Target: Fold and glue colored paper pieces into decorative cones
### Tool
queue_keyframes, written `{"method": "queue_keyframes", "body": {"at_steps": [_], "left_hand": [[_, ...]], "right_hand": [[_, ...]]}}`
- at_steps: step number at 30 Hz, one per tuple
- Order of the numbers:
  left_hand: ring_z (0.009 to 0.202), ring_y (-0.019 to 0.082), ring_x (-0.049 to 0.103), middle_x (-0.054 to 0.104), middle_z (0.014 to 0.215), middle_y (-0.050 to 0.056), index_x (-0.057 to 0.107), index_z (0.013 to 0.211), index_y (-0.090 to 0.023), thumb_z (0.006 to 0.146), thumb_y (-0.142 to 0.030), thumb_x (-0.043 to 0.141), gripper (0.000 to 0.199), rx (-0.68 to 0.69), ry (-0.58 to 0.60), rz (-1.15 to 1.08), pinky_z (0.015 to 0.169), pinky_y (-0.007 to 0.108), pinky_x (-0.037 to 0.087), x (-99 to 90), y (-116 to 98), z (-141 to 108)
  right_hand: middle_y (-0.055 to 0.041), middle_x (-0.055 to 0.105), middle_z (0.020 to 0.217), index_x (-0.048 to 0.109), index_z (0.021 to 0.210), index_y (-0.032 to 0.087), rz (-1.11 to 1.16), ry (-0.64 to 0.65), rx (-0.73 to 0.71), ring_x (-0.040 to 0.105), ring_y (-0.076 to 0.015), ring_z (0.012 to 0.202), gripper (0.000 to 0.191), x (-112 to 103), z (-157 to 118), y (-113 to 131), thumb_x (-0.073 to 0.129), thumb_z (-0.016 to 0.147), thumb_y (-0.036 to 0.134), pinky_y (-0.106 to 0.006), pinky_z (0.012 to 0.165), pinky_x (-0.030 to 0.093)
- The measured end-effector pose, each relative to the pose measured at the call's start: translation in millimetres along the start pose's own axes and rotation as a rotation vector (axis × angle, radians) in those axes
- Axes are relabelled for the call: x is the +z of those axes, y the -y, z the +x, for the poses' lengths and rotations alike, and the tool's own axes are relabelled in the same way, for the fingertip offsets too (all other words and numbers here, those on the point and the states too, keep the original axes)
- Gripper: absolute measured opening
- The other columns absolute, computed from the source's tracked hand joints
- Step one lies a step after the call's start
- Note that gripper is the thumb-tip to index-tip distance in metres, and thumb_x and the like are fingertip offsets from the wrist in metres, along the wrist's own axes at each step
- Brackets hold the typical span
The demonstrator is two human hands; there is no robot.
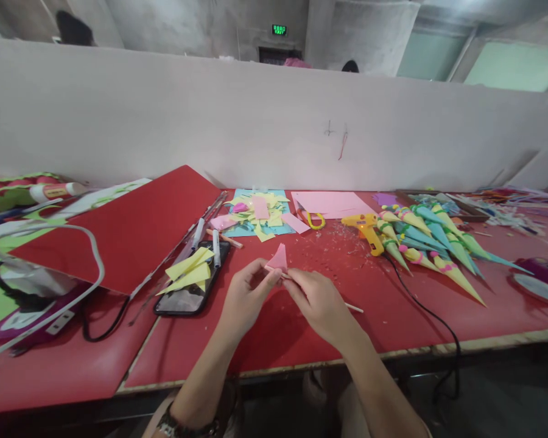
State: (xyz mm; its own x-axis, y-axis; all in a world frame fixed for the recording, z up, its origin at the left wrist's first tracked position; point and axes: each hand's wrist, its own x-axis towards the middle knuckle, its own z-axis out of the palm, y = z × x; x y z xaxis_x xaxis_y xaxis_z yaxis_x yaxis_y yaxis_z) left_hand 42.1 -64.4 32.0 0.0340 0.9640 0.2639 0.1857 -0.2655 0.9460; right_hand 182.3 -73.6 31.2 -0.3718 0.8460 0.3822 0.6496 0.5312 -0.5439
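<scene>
A folded piece of pink paper (279, 258) stands up between my hands, above the red table. My left hand (248, 295) pinches its lower left edge with thumb and fingers. The fingertips of my right hand (318, 300) are closed at the paper's lower right corner, around a thin pale stick. Beyond my right wrist the end of a pale stick (355, 308) shows; it lines up with the one at the paper, but my hand hides the stretch between. To the left, yellow paper pieces (190, 269) and a marker (216, 249) lie on a phone (182, 302).
Paper scraps (261, 210) are heaped behind my hands, beside yellow-handled scissors (317, 221) and pink sheets (338, 204). A yellow glue gun (364, 231) trails its cord over the front edge. Several paper cones (432, 234) lie right; a power strip (50, 316) lies left.
</scene>
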Motion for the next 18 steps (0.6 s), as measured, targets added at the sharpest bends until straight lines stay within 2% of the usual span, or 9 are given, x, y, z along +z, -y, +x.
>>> {"method": "queue_keyframes", "body": {"at_steps": [7, 12, 18], "left_hand": [[0.063, 0.012, 0.055, 0.057, 0.062, -0.003, 0.052, 0.064, -0.017, 0.074, -0.032, 0.053, 0.018, -0.002, -0.038, -0.089, 0.063, 0.021, 0.045, 3.5, -1.0, -0.2], [0.063, 0.011, 0.054, 0.055, 0.061, -0.003, 0.051, 0.064, -0.017, 0.075, -0.034, 0.052, 0.02, -0.027, -0.019, -0.111, 0.064, 0.021, 0.044, 4.8, 0.5, -0.2], [0.064, 0.012, 0.053, 0.055, 0.062, -0.002, 0.052, 0.064, -0.018, 0.074, -0.034, 0.053, 0.019, 0.003, 0.033, -0.124, 0.065, 0.022, 0.045, 3.8, -1.4, -0.2]], "right_hand": [[-0.0067, 0.065, 0.089, 0.053, 0.103, 0.016, 0.034, -0.026, 0.015, 0.059, -0.018, 0.076, 0.024, 2.6, 2.6, 2.0, 0.035, 0.09, 0.023, -0.024, 0.063, 0.038], [-0.0043, 0.064, 0.075, 0.056, 0.086, 0.017, 0.058, -0.012, 0.016, 0.058, -0.0156, 0.067, 0.025, 2.1, 1.8, -1.1, 0.034, 0.091, 0.026, -0.022, 0.059, 0.035], [-0.0032, 0.065, 0.076, 0.059, 0.087, 0.018, 0.068, -0.035, -0.014, 0.058, -0.0138, 0.068, 0.028, -0.9, 0.8, -4.0, 0.034, 0.091, 0.028, -0.021, 0.06, 0.036]]}}
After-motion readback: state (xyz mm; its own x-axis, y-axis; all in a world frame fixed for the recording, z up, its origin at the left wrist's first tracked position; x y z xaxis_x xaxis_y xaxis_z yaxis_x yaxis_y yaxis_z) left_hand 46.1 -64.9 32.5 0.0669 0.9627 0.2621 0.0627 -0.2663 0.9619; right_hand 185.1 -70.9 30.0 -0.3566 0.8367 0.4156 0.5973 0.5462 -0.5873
